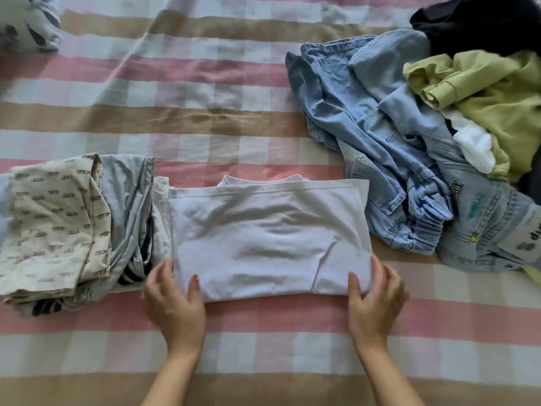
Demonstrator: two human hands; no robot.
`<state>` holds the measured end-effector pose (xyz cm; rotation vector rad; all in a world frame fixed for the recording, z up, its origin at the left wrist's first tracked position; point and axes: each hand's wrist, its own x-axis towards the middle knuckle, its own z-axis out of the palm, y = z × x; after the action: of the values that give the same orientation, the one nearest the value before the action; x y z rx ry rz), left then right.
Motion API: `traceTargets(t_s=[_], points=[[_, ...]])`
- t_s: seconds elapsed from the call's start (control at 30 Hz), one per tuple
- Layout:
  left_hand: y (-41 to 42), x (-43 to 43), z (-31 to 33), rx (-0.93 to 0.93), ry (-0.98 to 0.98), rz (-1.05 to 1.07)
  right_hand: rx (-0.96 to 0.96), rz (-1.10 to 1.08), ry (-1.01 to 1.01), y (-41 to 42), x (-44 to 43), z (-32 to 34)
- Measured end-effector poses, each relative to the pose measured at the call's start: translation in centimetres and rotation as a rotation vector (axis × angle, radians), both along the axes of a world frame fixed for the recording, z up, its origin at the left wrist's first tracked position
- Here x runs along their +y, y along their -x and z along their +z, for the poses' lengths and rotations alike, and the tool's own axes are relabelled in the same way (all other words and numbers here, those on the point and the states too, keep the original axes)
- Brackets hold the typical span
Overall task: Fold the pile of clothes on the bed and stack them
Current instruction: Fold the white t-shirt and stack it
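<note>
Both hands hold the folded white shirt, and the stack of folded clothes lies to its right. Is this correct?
No. The head view shows the stack of folded clothes left of the white shirt, which the left hand and right hand hold.

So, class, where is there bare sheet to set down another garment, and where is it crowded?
Bare sheet lies beyond the white shirt, between the folded stack and the unfolded pile; also the near strip beside both forearms. Crowded: the right side under the pile, and left, where stack meets shirt.
</note>
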<state>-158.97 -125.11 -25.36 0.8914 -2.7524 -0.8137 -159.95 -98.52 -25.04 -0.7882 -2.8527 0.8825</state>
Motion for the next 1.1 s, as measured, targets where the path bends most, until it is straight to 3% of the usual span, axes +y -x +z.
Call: traceTargets(t_s=[0.1, 0.23, 0.37, 0.53, 0.67, 0.73, 0.83, 1.1], points=[[-2.2, -0.1, 0.2, -0.032, -0.347, 0.382, -0.093, -0.263, 0.163, -2.6, -0.1, 0.4], [-1.4, -0.4, -0.1, 0.096, -0.614, 0.486, -0.083, -0.301, 0.344, -1.7, 0.5, 0.7], [-2.4, -1.9, -0.1, 0.204, -0.634, 0.560, -0.033, -0.329, 0.504, -1.2, 2.5, 1.4], [-6.0, -2.9, -0.7, 0.100, -0.634, 0.549, -0.109, -0.441, 0.650, -4.7, 3.6, 0.9], [-5.8, -3.1, -0.4, 0.023, -0.567, 0.419, -0.139, -0.477, 0.694, -5.7, 3.3, 0.5], [-5.4, -2.8, 0.6, -0.024, -0.367, 0.342, -0.148, -0.485, 0.702, -5.6, 3.3, 0.6], [-4.7, -0.7, 2.3, 0.066, -0.149, 0.208, -0.148, -0.536, 0.767, -5.6, 3.2, 0.8], [1.7, 12.6, 4.3, 0.171, -0.373, -0.344, -0.085, -0.836, 1.163, -5.7, 0.8, 2.2]])
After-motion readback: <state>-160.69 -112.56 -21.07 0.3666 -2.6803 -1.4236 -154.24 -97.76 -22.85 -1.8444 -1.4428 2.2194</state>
